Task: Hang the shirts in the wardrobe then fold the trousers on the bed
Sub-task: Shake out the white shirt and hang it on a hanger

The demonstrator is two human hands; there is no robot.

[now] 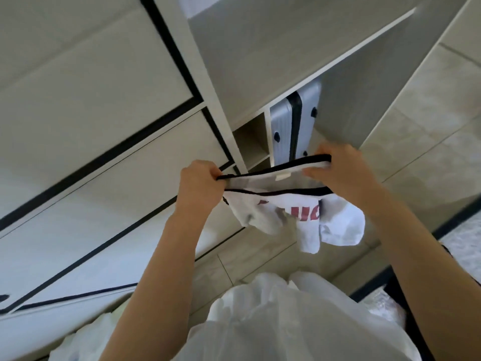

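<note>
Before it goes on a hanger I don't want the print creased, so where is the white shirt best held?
By the black-trimmed collar, one hand at each end, from above: the left hand and right hand already pinch the white shirt there, so it hangs open and the red print stays free.

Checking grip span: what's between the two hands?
In the head view, only the white shirt: its black-trimmed neck opening is stretched from the left hand to the right hand, with a small label at the back edge.

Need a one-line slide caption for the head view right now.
Both hands, left hand and right hand, stretch a white shirt by its black-trimmed neckline before the open wardrobe holding a silver suitcase.
</note>
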